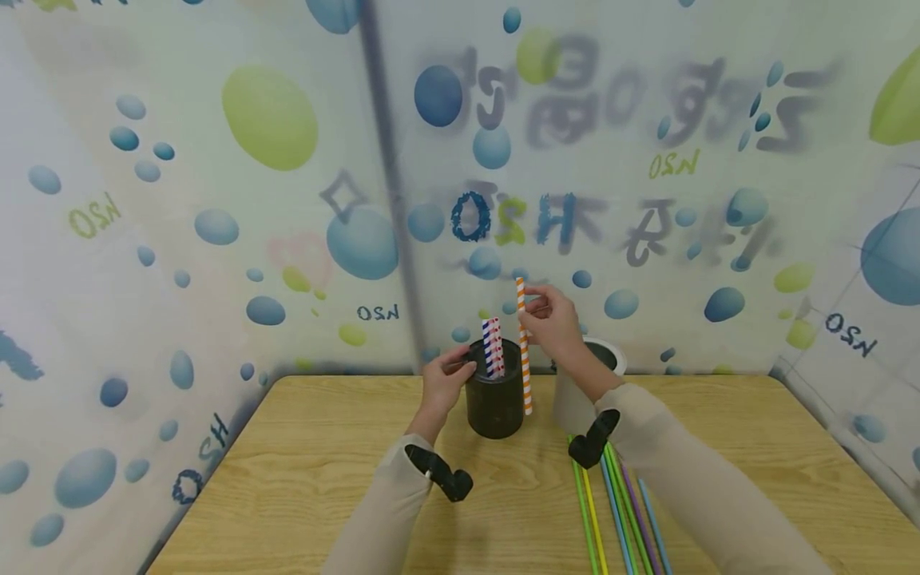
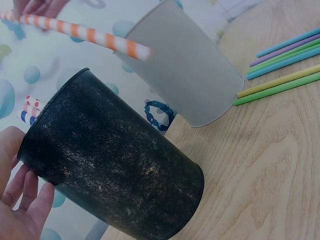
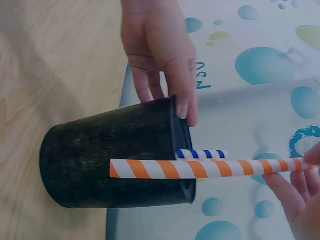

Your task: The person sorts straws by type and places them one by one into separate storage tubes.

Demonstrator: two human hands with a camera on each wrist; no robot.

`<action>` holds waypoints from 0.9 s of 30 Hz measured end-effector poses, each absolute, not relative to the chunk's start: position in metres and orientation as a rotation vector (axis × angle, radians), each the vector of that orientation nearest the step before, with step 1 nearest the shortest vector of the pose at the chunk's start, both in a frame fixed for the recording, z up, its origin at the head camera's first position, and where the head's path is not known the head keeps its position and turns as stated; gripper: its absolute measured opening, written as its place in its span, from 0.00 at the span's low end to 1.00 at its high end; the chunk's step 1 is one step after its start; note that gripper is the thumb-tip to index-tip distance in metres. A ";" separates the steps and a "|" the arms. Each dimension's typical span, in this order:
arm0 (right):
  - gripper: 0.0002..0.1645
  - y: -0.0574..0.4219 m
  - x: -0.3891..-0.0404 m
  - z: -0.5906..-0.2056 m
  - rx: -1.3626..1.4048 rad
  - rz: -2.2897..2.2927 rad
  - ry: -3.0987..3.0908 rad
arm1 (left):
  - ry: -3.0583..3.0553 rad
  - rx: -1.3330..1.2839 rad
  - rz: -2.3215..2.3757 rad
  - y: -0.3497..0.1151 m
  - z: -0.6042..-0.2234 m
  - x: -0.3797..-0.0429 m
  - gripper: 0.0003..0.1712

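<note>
A black cup [image 1: 495, 409] stands upright on the wooden table, holding a blue-striped straw [image 1: 488, 349] and red-patterned straws [image 1: 498, 345] that lean inside. My left hand [image 1: 443, 386] grips the cup's rim on its left side, thumb at the top edge and fingers along the outer wall [image 2: 37, 195]. Pinched near its upper end by my right hand [image 1: 552, 321] is an orange-and-white striped straw [image 1: 525, 359]. It hangs nearly upright just right of the black cup, outside it, overlapping the cup in the right wrist view, its lower end [image 3: 117, 168] free.
Right of the black cup stands a light grey cup [image 2: 185, 70], partly behind my right forearm. Several plain straws, green [image 1: 584, 511], yellow [image 1: 595, 523], blue and purple, lie on the table [image 1: 323, 471] in front of it. A patterned curtain [image 1: 287, 239] rises behind the table.
</note>
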State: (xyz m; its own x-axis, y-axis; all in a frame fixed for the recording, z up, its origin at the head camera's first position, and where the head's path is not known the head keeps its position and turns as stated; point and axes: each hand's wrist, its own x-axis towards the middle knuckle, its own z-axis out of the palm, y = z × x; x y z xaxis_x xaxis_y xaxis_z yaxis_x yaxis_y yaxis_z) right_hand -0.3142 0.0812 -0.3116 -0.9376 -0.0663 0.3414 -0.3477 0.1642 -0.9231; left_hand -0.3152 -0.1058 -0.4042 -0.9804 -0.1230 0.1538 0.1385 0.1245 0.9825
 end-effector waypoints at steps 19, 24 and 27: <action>0.22 0.068 -0.334 -0.271 0.424 1.765 -2.170 | -2.209 0.010 -1.956 -0.106 -0.403 -0.315 0.20; 0.22 0.063 -0.337 -0.269 0.389 1.726 -2.145 | -2.205 0.016 -1.968 -0.106 -0.401 -0.313 0.20; 0.22 0.061 -0.339 -0.271 0.367 1.736 -2.120 | -2.211 0.028 -1.970 -0.106 -0.401 -0.313 0.20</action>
